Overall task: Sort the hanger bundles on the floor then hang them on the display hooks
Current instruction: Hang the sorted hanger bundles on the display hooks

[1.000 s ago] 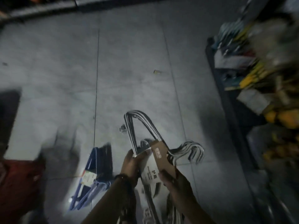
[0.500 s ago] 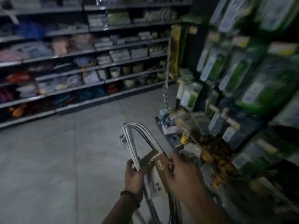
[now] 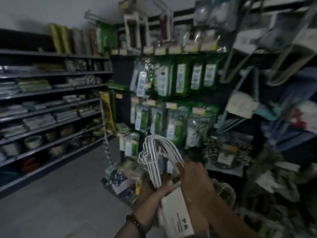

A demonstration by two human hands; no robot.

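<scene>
Two hands share one bundle of white wire hangers [image 3: 155, 152] at six o'clock, held in the air above the grey floor [image 3: 60, 194]. The left hand [image 3: 158, 192] curls its fingers round the wires at the top of the paper sleeve [image 3: 176, 212]. The right hand [image 3: 192, 174] closes over the bundle's upper arm, fingertips hidden. I judge the bundle light and stiff yet springy, its coated wires apt to slide and fan, so the sleeved middle is the sound place to grip, leaving the hooks free for a peg. Farther off, a teal hanger bundle [image 3: 241, 105] hangs at two o'clock, green packets [image 3: 180, 79] at twelve, and dark shelves [image 3: 51, 100] at nine.
</scene>
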